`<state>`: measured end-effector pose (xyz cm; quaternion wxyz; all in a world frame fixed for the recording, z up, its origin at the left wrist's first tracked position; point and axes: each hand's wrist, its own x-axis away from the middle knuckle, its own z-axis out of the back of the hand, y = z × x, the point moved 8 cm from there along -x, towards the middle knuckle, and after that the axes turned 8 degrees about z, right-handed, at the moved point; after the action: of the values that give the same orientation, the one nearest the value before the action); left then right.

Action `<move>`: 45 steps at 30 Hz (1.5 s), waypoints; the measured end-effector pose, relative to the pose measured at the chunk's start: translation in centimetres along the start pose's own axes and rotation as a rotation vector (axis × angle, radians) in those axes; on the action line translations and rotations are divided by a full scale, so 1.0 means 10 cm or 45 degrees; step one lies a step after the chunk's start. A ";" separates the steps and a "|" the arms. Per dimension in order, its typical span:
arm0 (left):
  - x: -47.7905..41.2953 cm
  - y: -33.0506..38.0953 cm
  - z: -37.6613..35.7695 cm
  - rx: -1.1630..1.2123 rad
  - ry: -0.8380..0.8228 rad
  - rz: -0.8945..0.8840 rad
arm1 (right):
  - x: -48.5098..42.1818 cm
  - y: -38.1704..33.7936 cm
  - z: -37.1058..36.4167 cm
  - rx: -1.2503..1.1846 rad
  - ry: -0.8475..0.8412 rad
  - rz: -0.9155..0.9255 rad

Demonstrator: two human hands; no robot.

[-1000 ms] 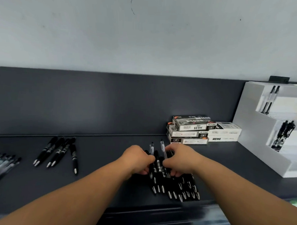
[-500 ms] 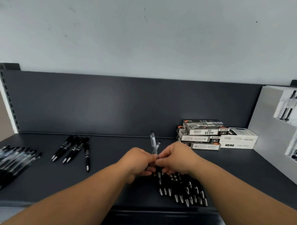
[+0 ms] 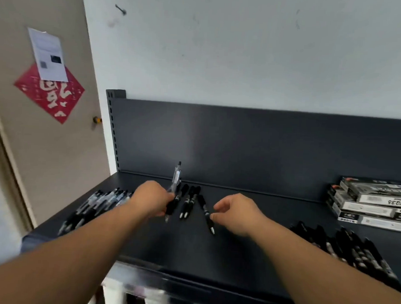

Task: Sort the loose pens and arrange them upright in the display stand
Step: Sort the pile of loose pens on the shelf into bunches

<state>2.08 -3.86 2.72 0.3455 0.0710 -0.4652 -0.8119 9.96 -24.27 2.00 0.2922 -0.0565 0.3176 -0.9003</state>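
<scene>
- On the dark shelf the sorting looks partly done. A row of clear-barrelled pens lies at the left end, a small group of black pens lies in the middle, and a heap of black pens lies at the right, in front of the stacked boxes.
- The display stand is out of view, so I cannot tell how many pens stand in it. Judging from the many pens lying flat, most of the upright arranging is left to do.
- The left hand has its fingers curled round a clear pen, held just above the shelf beside the small black group.
- That pen's long axis runs steeply. Its clicker end points up and away towards the back panel, and its tip points down towards the shelf's front edge.
- The right hand has loosely curled fingers and holds nothing. Its fingertips are just beside a lone black pen, but I cannot tell whether they touch it.
- The lone pen lies flat, slightly skewed from the group, with its tip towards the person.
</scene>
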 end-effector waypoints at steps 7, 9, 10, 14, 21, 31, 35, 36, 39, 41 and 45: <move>-0.11 -0.27 0.66 -0.841 0.006 0.072 | -0.29 -0.25 -0.33 0.143 0.036 -0.033; -0.12 -0.36 0.61 -1.167 -0.045 0.025 | -0.30 -0.26 -0.34 0.180 0.062 -0.055; -0.13 -0.36 0.60 -1.208 -0.019 -0.005 | -0.30 -0.26 -0.34 0.188 0.071 -0.069; -0.12 -0.31 0.57 -1.255 0.138 -0.209 | -0.27 -0.24 -0.35 0.202 0.082 -0.101; -0.18 -0.37 0.54 -1.292 0.167 -0.217 | -0.20 -0.20 -0.34 0.244 0.002 -0.148; -0.21 -0.01 0.37 -1.089 0.253 -0.407 | -0.38 -0.28 -0.47 0.250 0.059 -0.182; -0.40 0.14 0.04 -1.022 0.145 -0.439 | -0.50 -0.30 -0.55 0.223 0.110 -0.248; -0.47 0.15 -0.02 -1.014 0.114 -0.423 | -0.53 -0.30 -0.56 0.213 0.110 -0.260; -0.67 0.16 -0.18 -0.971 0.012 -0.344 | -0.60 -0.27 -0.57 0.197 0.079 -0.311; -0.74 0.19 -0.27 -0.941 -0.039 -0.308 | -0.62 -0.26 -0.52 0.210 0.055 -0.334; -0.78 0.24 -0.37 -0.932 -0.120 -0.232 | -0.60 -0.22 -0.42 0.232 0.016 -0.366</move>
<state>10.72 -2.39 0.95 0.2525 -0.0534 -0.1514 -0.9542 12.63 -17.25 0.53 0.1624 -0.0689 0.2251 -0.9582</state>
